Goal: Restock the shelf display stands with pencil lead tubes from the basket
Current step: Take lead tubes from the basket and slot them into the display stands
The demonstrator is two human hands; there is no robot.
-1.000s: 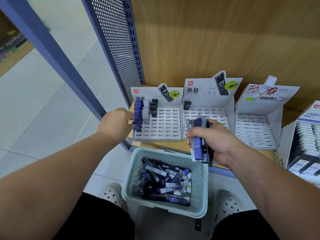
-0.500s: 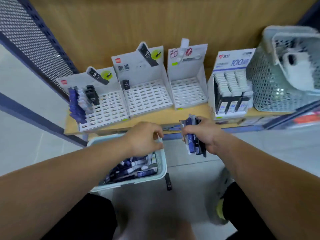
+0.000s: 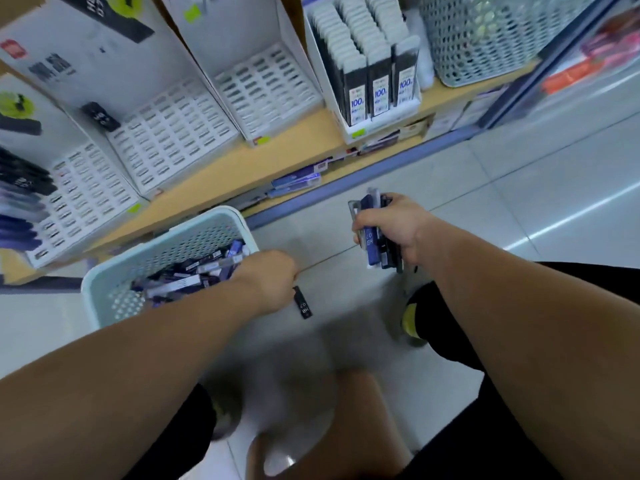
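Observation:
A black lead tube [image 3: 303, 303] marked HB lies on the floor tiles just right of the pale green basket [image 3: 221, 213], which holds several blue and black tubes [image 3: 194, 275]. My left hand [image 3: 272, 279] is down at the tube's upper end, fingers curled onto it; the fingertips are hidden. My right hand [image 3: 394, 228] grips a bundle of tubes [image 3: 375, 237] above the floor. The left display stand [image 3: 86, 202] has tubes along its left side, the middle stand [image 3: 166, 143] holds one, and the third stand [image 3: 266, 88] has bare slots.
A full box of lead packs [image 3: 377, 81] and a grey mesh basket [image 3: 485, 39] stand on the wooden shelf [image 3: 242, 171] to the right. Loose blue packs [image 3: 298, 180] lie at the shelf's front edge. My knees and shoes are below.
My view swung right and down. My left hand left the left stand, crossed over the basket and came down onto the black tube on the floor. The right hand kept its bundle.

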